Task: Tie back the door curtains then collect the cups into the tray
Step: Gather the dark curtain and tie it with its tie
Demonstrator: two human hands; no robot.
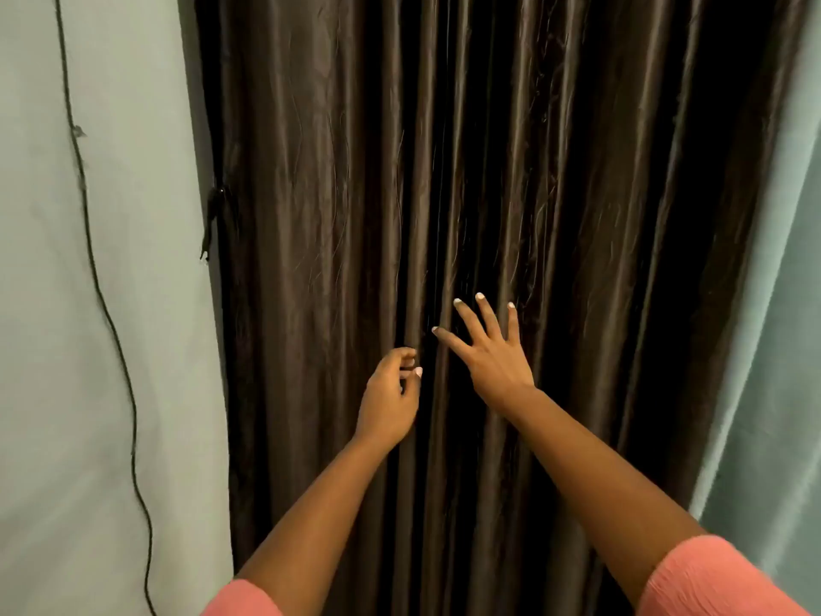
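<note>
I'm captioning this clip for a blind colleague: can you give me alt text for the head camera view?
Two bare arms in pink sleeves reach toward closed dark brown door curtains; the left hand has fingers curled at a fold, and the right hand is spread open against the fabric. A black cable runs down the pale green wall on the left.

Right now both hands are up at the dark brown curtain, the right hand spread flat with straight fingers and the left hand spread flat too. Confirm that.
Not quite. The head view shows the left hand with its fingers curled at a fold of the dark brown curtain, not spread flat. The rest stands: both hands are up at it, and the right hand is spread with straight fingers.
</note>
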